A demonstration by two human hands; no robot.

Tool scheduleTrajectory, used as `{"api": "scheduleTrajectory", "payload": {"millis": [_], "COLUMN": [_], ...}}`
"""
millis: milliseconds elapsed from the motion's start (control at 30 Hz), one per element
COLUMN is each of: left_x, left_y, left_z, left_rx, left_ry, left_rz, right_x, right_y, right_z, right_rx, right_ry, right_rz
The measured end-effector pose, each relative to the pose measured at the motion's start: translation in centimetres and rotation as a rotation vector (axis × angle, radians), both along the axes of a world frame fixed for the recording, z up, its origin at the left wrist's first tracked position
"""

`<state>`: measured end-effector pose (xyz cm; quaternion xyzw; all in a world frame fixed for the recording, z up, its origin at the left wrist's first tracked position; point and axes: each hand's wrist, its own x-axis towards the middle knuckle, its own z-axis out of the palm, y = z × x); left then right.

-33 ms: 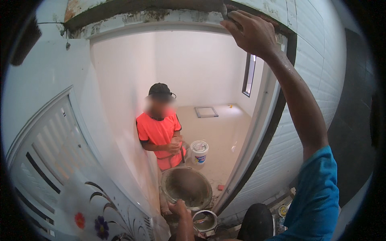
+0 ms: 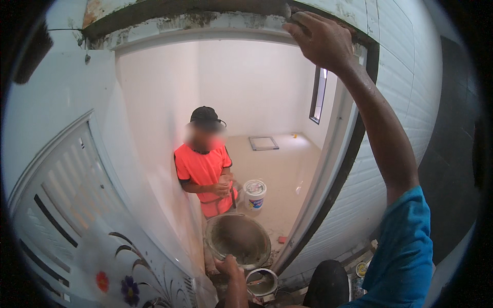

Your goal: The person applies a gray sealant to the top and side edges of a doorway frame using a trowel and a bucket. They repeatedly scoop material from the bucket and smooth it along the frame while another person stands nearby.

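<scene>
My right hand [image 2: 324,42] is raised to the mortar strip [image 2: 226,11] over the doorway, its fingers closed round a trowel [image 2: 287,10]. Only a narrow part of its metal blade shows, near the grey mortar; my fingers hide the handle. Low in the middle, my left hand [image 2: 229,267] grips the near rim of a wide grey mortar basin [image 2: 211,246]. Wet-looking grey residue coats the inside of the basin. Just right of my left hand stands a smaller round pail [image 2: 275,280] with some murky contents.
Inside the doorway a person in an orange shirt and dark cap [image 2: 205,169] leans by the left wall, hands together. Near them is a white lidded bucket [image 2: 254,196]. A white door [image 2: 97,149] stands at the left; a grey frame [image 2: 264,143] lies on the floor.
My right hand and the trowel have shifted very slightly at the mortar strip. My left hand, the basin and the other person look the same.
</scene>
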<state>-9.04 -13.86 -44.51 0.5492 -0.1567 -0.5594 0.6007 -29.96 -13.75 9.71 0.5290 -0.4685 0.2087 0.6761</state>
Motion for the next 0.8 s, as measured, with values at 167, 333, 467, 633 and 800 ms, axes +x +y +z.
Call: {"api": "scheduleTrajectory", "payload": {"millis": [167, 333, 467, 633, 800], "left_x": [0.4, 0.9, 0.7, 0.8, 1.0], "left_y": [0.3, 0.5, 0.8, 1.1, 1.5], "left_z": [3.1, 4.9, 4.9, 4.3, 5.4], "left_rx": [0.02, -0.059, -0.057, -0.046, -0.066], "left_ry": [0.071, 0.182, 0.203, 0.156, 0.127], "left_rz": [-0.05, -0.049, -0.047, -0.108, -0.135], "right_x": [-1.0, -2.5, -0.7, 5.0, 6.1], "right_y": [-0.4, -0.9, -0.6, 0.6, 0.5], "right_z": [0.4, 0.2, -0.1, 1.3, 3.1], "right_rx": [-0.066, -0.164, 0.016, 0.345, 0.27], "right_ry": [-0.021, -0.015, 0.063, -0.407, -0.408], "right_rz": [0.059, 0.266, 0.15, -0.031, -0.046]}}
